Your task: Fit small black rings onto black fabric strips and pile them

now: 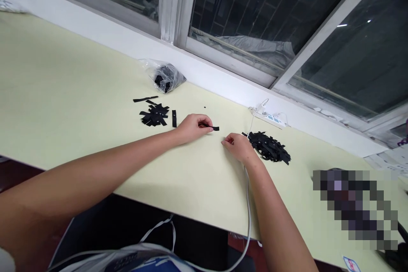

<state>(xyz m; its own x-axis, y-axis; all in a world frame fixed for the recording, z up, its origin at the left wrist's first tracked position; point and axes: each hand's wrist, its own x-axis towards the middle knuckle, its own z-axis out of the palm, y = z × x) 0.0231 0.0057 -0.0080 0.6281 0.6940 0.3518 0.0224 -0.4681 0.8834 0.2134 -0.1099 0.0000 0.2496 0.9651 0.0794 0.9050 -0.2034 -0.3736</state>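
Observation:
My left hand (195, 128) pinches a short black fabric strip (216, 128), whose end sticks out to the right past the fingertips. To the right, apart from that strip, my right hand (237, 144) has its thumb and fingers pressed together; whether anything small is between them I cannot make out. Beside my right hand lies a large pile of black strips (269, 146). Left of my left hand are a single black strip (174, 118) and a smaller pile of black strips (155, 114), some with small light marks. Another long strip (145, 99) lies above that pile.
A clear plastic bag (168, 77) with black pieces stands against the wall. A white power strip (269, 118) sits at the back, and a white cable (248, 204) runs past my right wrist over the table edge. At the right is a blurred-out object (350, 204).

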